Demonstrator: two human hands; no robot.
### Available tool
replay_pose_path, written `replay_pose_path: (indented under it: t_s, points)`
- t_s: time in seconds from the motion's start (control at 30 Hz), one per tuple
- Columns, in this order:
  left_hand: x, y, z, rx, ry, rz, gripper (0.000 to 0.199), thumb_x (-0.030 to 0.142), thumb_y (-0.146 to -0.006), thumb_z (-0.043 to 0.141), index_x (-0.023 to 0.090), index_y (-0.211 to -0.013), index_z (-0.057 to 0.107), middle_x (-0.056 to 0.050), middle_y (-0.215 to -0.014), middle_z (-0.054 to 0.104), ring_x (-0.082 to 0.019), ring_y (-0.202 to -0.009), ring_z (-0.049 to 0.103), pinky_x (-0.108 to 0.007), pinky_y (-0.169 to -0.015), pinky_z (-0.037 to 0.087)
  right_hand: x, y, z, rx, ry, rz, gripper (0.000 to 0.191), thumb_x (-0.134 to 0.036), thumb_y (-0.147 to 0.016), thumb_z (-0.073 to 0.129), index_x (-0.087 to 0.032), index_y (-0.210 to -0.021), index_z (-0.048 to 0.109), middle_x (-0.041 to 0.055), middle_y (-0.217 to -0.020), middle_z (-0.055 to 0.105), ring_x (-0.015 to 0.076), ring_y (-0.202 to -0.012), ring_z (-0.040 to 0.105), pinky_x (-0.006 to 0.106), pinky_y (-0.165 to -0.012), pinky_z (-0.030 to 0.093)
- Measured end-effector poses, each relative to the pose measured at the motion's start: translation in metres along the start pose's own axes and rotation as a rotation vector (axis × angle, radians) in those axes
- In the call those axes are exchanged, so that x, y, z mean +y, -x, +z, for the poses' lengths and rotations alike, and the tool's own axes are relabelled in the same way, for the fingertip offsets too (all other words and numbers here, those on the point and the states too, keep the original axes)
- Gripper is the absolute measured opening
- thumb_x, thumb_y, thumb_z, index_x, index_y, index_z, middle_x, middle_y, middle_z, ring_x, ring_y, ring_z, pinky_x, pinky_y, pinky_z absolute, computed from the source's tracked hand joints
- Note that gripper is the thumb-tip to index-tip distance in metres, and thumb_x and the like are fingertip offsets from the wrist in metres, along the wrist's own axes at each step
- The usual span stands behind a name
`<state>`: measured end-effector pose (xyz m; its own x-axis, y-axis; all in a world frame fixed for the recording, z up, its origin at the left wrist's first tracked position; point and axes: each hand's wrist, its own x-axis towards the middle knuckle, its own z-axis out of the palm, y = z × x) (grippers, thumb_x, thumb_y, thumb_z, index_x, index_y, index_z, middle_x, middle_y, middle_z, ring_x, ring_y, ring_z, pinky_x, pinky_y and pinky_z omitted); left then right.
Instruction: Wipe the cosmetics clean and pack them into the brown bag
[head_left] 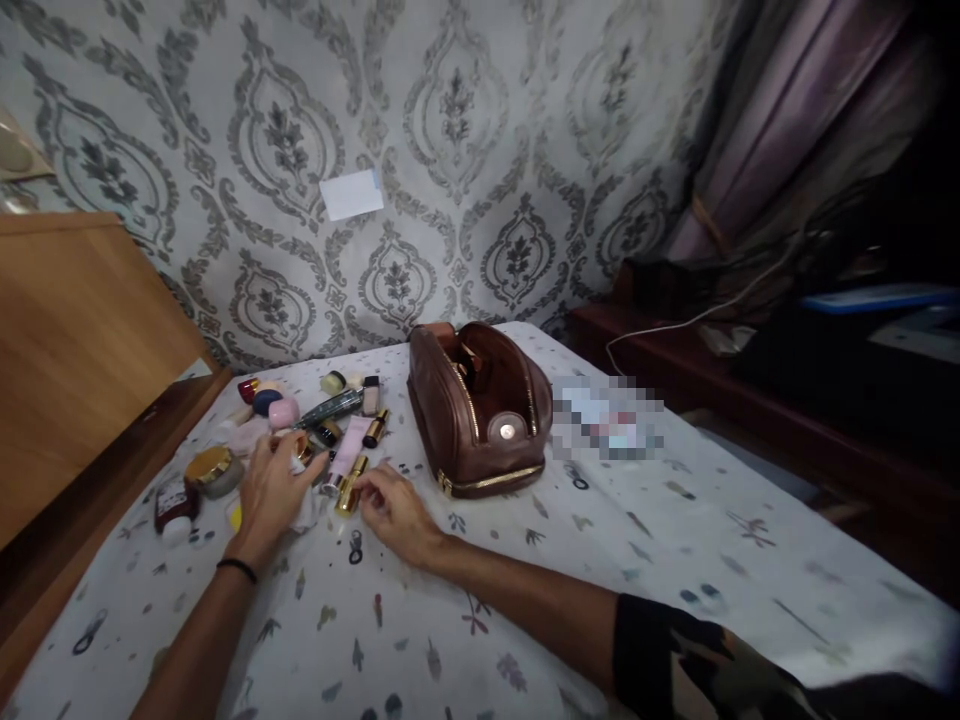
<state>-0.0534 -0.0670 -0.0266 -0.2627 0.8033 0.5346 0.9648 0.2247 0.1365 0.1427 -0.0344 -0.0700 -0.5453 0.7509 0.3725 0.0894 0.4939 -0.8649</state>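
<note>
While at cosmetics (347,448) (bag (456,432) alongside), 2 hands (276,485) (401,517).

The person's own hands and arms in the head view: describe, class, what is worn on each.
The left hand is ungloved, with a thin black band around its wrist; no sleeve shows on that forearm. The right hand is also ungloved; farther up its arm is a dark camouflage-patterned sleeve with tan patches.

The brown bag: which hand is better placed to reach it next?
Probably the right hand: it is nearer the brown bag, while the left hand is farther away, among the cosmetics.
</note>
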Motion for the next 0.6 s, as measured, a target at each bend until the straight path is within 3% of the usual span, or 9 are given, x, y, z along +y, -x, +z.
replay_pose_path:
  t_s: [0.2, 0.43, 0.53, 0.6]
  points:
    - [0.002, 0.008, -0.012, 0.12, 0.087, 0.068, 0.04, 0.052, -0.088, 0.055, 0.02, -0.11, 0.067, -0.009, -0.101, 0.054, -0.029, -0.097, 0.057, -0.041, -0.086, 0.05, -0.005, 0.002, 0.0, 0.004, -0.018, 0.014, 0.037, -0.01, -0.078, 0.068, -0.023, -0.111, 0.061, 0.0031, -0.105, 0.062, 0.0182, -0.095, 0.062, 0.027, -0.073, 0.053]
    - [0.025, 0.024, -0.033, 0.308, 0.241, 0.37, 0.026, 0.038, -0.091, 0.061, 0.019, -0.109, 0.065, -0.011, -0.103, 0.056, -0.027, -0.093, 0.06, -0.039, -0.085, 0.051, -0.005, 0.002, -0.002, -0.04, 0.028, -0.06, 0.085, -0.023, -0.069, 0.083, -0.022, -0.142, 0.041, 0.0109, -0.135, 0.053, 0.0263, -0.123, 0.054, 0.039, -0.098, 0.05]
    - [0.039, 0.032, -0.035, 0.284, 0.305, 0.499, 0.024, 0.034, -0.091, 0.062, 0.02, -0.11, 0.064, -0.008, -0.103, 0.056, -0.023, -0.091, 0.062, -0.035, -0.081, 0.051, -0.006, 0.003, -0.003, -0.058, -0.037, -0.12, 0.087, -0.026, -0.064, 0.086, -0.023, -0.139, 0.043, 0.0092, -0.135, 0.055, 0.0264, -0.126, 0.054, 0.039, -0.105, 0.046]
    - [0.044, 0.037, -0.033, 0.229, 0.307, 0.57, 0.026, 0.035, -0.092, 0.059, 0.021, -0.113, 0.064, -0.008, -0.105, 0.057, -0.023, -0.092, 0.062, -0.034, -0.079, 0.051, -0.007, 0.004, -0.003, -0.056, -0.096, -0.12, 0.078, -0.026, -0.062, 0.086, -0.023, -0.13, 0.048, 0.0053, -0.126, 0.061, 0.0239, -0.116, 0.061, 0.036, -0.098, 0.05]
